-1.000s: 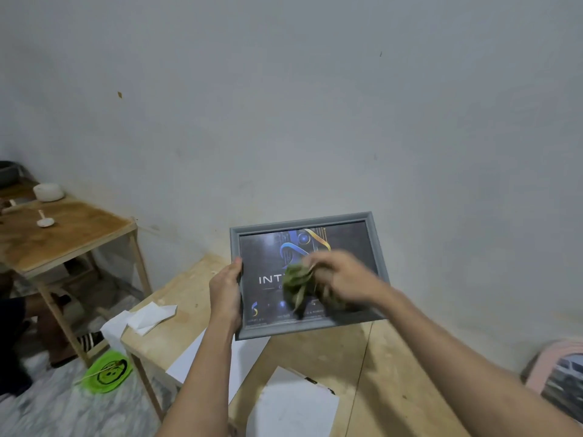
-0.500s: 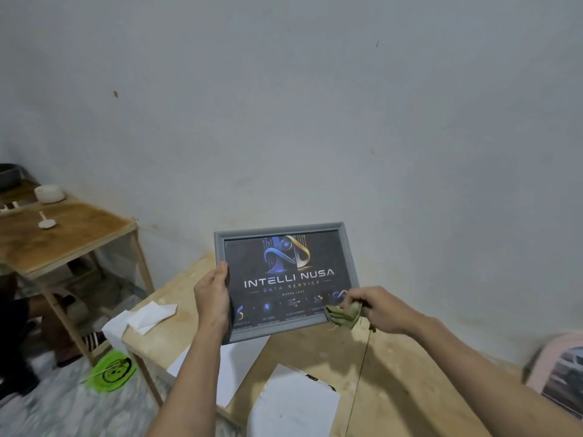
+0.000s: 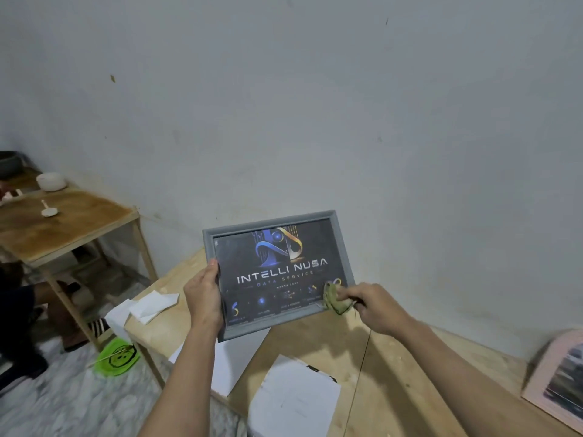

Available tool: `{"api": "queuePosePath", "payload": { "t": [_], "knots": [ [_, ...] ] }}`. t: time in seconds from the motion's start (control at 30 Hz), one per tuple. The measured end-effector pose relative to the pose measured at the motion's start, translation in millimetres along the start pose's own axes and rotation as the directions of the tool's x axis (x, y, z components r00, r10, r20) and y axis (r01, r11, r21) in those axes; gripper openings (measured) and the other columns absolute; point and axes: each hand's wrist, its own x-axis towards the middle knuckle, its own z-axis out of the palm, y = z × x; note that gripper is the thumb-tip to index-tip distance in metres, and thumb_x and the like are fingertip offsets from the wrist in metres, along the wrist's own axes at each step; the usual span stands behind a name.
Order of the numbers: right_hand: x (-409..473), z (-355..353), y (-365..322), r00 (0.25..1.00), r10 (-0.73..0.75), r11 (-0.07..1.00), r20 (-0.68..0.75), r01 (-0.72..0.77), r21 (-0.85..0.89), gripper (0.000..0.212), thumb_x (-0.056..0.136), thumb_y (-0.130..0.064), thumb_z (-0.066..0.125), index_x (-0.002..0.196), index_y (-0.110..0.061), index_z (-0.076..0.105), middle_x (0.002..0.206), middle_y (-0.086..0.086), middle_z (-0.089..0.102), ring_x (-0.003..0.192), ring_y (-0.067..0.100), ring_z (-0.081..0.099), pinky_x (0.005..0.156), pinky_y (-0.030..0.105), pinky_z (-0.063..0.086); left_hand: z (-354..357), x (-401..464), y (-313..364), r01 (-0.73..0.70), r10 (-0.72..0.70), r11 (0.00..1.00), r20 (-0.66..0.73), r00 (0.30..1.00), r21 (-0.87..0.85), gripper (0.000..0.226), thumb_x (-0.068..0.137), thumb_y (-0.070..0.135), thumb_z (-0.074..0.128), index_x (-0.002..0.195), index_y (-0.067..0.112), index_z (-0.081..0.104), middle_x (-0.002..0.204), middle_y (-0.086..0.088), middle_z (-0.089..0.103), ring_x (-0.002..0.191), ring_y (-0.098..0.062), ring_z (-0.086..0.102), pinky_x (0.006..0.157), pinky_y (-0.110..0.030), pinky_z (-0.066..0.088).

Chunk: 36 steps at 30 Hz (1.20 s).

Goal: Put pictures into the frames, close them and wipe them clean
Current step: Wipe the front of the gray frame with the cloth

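Plywood table (image 3: 394, 357) under me, pale and bare-grained, running along the white wall (image 3: 315, 105) — that's my landmark. Off its left end stands a second, darker wooden table (image 3: 72, 222), with a white bowl (image 3: 51, 181) on it. Below the table's left corner, a green disc (image 3: 118, 357) on the marbled floor. On the table's near edge, white sheets (image 3: 293, 398), one hanging over; more folded paper (image 3: 151, 305) at its left corner. At the table's far right, a pink frame (image 3: 558, 386), blurred.

Now the action: I've got the grey frame (image 3: 274, 220) lifted above the table's left half, tilted up toward me, dark picture inside reading INTELLI NUSA. My left hand (image 3: 203, 294) grips its left edge, thumb over the front, fingers curled behind. My right hand (image 3: 375, 307) is bunched round a green cloth (image 3: 336, 299), pinching it tight, and the cloth is touching the frame's lower right corner.
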Motion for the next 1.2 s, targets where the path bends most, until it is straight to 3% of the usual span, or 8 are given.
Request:
{"api": "queuePosePath", "payload": {
  "t": [0.13,0.3,0.47,0.63,0.73,0.83,1.07,1.2],
  "knots": [
    [7.3,0.5,-8.6,0.978,0.195,0.905,0.079,-0.21,0.369,0.046,0.085,0.012,0.041,0.095,-0.023,0.07,0.078,0.001,0.069,0.062,0.009,0.067,0.059,0.019,0.052,-4.9,-2.4,-10.7,0.0,-0.006,0.993,0.049,0.999,0.12,0.024,0.1,0.019,0.057,0.085,0.007,0.071,0.075,0.0,0.069,0.064,-0.009,0.062,0.05,-0.01,0.047],
    [66.6,-32.4,-9.5,0.896,0.098,0.967,-0.433,0.016,0.253,0.053,0.076,0.016,0.049,0.115,-0.014,0.069,0.12,-0.001,0.068,0.116,0.015,0.059,0.104,0.023,0.04,8.7,-1.9,-16.0,-0.002,-0.026,0.985,0.157,0.987,0.175,0.027,0.099,0.02,0.058,0.079,0.011,0.075,0.071,0.005,0.075,0.062,-0.006,0.066,0.058,-0.017,0.053],
    [54.4,3.0,-27.8,0.953,-0.221,0.96,-0.206,0.249,0.124,0.052,0.064,0.015,0.046,0.104,-0.006,0.072,0.113,0.006,0.071,0.109,0.017,0.061,0.101,0.016,0.039,16.6,-0.3,-20.5,0.004,-0.02,0.991,0.122,0.992,0.131,0.028,0.098,0.019,0.059,0.076,0.012,0.075,0.07,0.005,0.075,0.063,-0.009,0.065,0.061,-0.023,0.052],
    [19.7,17.5,-12.8,0.957,-0.032,0.954,0.287,-0.056,0.294,0.039,0.089,0.006,0.048,0.11,-0.018,0.071,0.091,-0.029,0.069,0.09,-0.005,0.065,0.082,0.011,0.044,-1.0,16.4,-27.8,0.06,-0.066,0.991,0.044,0.997,0.116,0.031,0.097,0.025,0.062,0.073,0.009,0.074,0.077,-0.007,0.073,0.075,-0.023,0.064,0.073,-0.036,0.05],
    [50.0,-14.0,-13.6,0.995,0.087,0.885,-0.055,-0.052,0.462,0.048,0.086,0.011,0.048,0.106,-0.024,0.072,0.102,-0.013,0.072,0.102,0.009,0.065,0.092,0.021,0.048,4.7,15.7,-26.2,0.041,-0.053,0.987,0.077,0.996,0.153,0.03,0.097,0.022,0.061,0.074,0.008,0.074,0.075,-0.006,0.073,0.071,-0.021,0.063,0.071,-0.033,0.049],
    [93.9,-31.7,-33.1,0.929,0.041,0.937,-0.369,0.092,0.338,0.05,0.078,0.014,0.052,0.115,-0.014,0.07,0.12,-0.002,0.067,0.118,0.015,0.058,0.106,0.023,0.038,26.1,2.8,-22.1,0.042,-0.066,0.988,0.161,0.985,0.148,0.029,0.097,0.019,0.061,0.077,0.004,0.075,0.076,-0.008,0.074,0.07,-0.019,0.065,0.068,-0.029,0.051],
    [71.3,64.6,-83.5,0.913,-0.352,0.896,-0.205,0.392,0.208,0.056,0.069,0.014,0.05,0.115,-0.011,0.069,0.133,0.0,0.058,0.133,0.017,0.043,0.116,0.039,0.023,46.5,8.5,-28.7,0.157,-0.152,0.987,0.139,0.979,-0.027,0.044,0.083,0.028,0.071,0.111,-0.005,0.072,0.116,-0.017,0.072,0.115,-0.031,0.066,0.105,-0.049,0.048],
    [38.5,100.9,-77.2,0.941,-0.34,0.877,-0.002,0.317,0.361,0.052,0.071,0.016,0.049,0.108,-0.011,0.072,0.124,0.0,0.065,0.128,0.002,0.043,0.114,0.025,0.026,39.1,20.3,-46.3,0.212,-0.213,0.977,0.042,0.976,0.012,0.03,0.092,0.027,0.065,0.104,0.001,0.076,0.104,-0.014,0.076,0.099,-0.029,0.071,0.093,-0.046,0.055]
  ]
}}
